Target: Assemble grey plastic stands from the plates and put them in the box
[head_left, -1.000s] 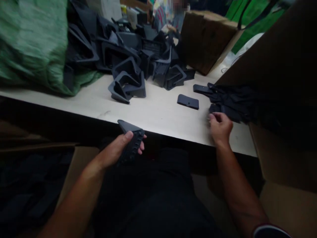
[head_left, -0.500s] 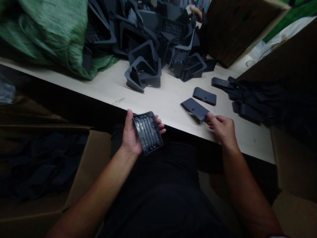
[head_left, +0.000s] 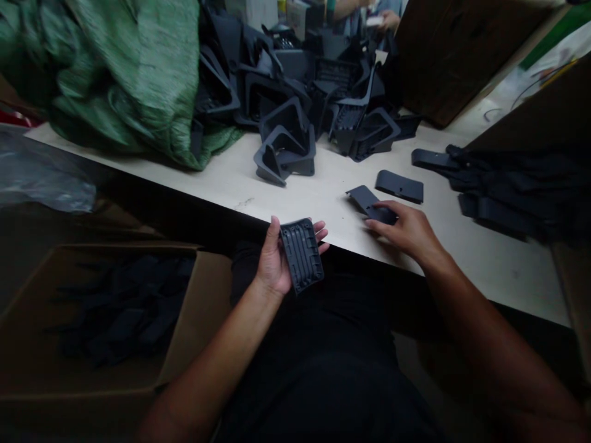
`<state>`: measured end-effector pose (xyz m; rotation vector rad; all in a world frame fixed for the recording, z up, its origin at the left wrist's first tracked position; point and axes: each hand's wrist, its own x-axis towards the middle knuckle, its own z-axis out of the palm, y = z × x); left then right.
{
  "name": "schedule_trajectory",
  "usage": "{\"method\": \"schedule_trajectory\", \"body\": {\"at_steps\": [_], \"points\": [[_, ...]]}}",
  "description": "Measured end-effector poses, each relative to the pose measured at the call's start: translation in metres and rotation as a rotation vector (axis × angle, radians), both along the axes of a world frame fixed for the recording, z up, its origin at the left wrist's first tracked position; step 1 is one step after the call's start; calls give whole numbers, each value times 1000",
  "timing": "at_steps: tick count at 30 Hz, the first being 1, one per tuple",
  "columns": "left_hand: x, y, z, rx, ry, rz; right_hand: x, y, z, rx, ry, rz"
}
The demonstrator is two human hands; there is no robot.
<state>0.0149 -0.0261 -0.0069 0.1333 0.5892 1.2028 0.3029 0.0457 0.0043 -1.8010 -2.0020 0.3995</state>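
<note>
A dark grey plastic panel [head_left: 302, 255] lies across the palm of my left hand [head_left: 272, 264], its ribbed inner side facing up. The thumb presses along its left edge and the fingertips come out past its right edge. My right hand [head_left: 406, 231] grips a smooth, dark plastic cover plate [head_left: 364, 197] at its near end, thumb low and fingers on top. That plate is tilted at the table's front edge. Just behind it lies a similar cover plate [head_left: 399, 186] with a small notch, touched by neither hand.
Angular dark plastic housings [head_left: 286, 144] are heaped at the back of the pale table [head_left: 221, 187], beside a green woven sack [head_left: 152, 92]. Several dark parts [head_left: 498, 191] are piled at the right. An open cardboard box [head_left: 198, 307] of dark parts stands lower left. Another person's hand [head_left: 390, 20] shows far back.
My right hand has shifted from pinching the plate's corner to a wider grip over its near end. The left hand still holds the panel, slightly turned. The whole view has shifted.
</note>
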Motion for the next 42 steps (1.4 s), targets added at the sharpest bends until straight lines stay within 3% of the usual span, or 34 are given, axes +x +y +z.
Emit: {"method": "schedule_trajectory", "body": {"at_steps": [5,8,11,18,34,38,42], "points": [[1,5,1,1,39,90,-55,-59,14,12,442,136],[7,10,3,-13,55,114,-91,-90,17,38,486,230],[11,14,5,-16,100,130,-111,-103,11,84,475,280],[16,15,8,-24,212,185,-122,-108,-6,56,459,273],[16,5,19,95,326,195,-124,-117,5,96,399,308],[14,0,27,178,225,122,-119,-105,11,21,724,225],[21,-6,28,255,183,34,-119,-83,17,-215,1137,152]]}}
